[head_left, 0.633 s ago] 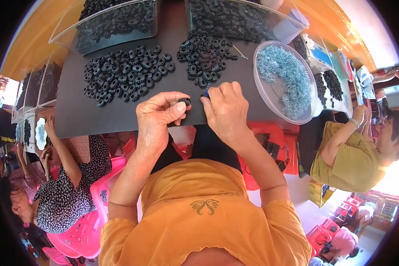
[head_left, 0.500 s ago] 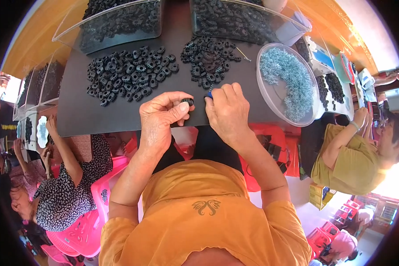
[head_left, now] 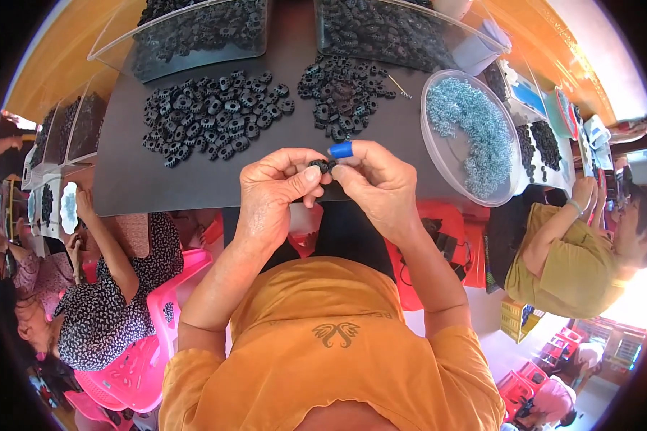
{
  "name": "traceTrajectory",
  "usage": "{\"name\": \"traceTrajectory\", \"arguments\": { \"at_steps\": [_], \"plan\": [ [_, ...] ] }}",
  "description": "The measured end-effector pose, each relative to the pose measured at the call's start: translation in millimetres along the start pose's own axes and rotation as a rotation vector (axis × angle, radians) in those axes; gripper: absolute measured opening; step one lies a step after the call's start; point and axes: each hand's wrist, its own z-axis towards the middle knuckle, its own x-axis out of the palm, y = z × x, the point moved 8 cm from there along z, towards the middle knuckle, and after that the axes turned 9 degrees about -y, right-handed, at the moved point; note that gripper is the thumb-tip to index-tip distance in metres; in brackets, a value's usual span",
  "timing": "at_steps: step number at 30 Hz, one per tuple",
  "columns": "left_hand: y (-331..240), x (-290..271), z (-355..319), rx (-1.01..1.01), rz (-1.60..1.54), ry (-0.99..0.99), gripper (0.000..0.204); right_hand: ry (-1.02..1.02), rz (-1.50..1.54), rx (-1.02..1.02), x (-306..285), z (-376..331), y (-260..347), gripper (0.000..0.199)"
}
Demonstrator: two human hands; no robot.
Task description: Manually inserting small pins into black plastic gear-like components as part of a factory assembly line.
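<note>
My left hand (head_left: 269,187) pinches a small black plastic part (head_left: 320,165) between thumb and fingers, just above the table's near edge. My right hand (head_left: 384,187) meets it from the right, thumb and forefinger closed at the part's right side. A blue finger cover (head_left: 341,149) sits on the right forefinger. What the right fingertips hold is mostly hidden; only a dark bit shows there. Beyond my hands lie two piles of similar black plastic parts, a wide left pile (head_left: 216,118) and a smaller right pile (head_left: 341,97).
A round clear tray (head_left: 449,161) of bluish-silver small springs (head_left: 482,136) stands at right. Two clear bins (head_left: 201,61) of black parts stand at the back. A thin brass-coloured stick (head_left: 400,87) lies by the right pile. Co-workers sit left and right, near a pink chair (head_left: 158,316).
My right hand has turned and come left against the black part, its blue-covered forefinger now showing. My left hand has shifted slightly right, still holding the part.
</note>
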Motion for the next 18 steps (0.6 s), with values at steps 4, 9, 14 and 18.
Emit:
{"name": "traceTrajectory", "arguments": {
  "at_steps": [4,9,14,18],
  "plan": [
    [1.4,-0.9,-1.5,0.015,-0.027,0.009,0.016,0.084,-0.312,-0.297,4.9,-1.3,18.0,0.015],
    [2.0,0.1,-2.7,0.005,-0.074,0.003,0.016,0.018,-0.354,-0.242,-3.2,-3.9,11.3,0.016],
    [2.2,4.3,-3.3,-0.013,-0.063,-0.005,0.016,-0.036,-0.016,-0.063,-2.5,1.0,15.9,0.013],
    [5.0,7.6,-5.0,-0.02,-0.093,-0.002,0.016,-0.02,0.078,-0.023,4.3,0.4,9.5,0.015]
  ]
}}
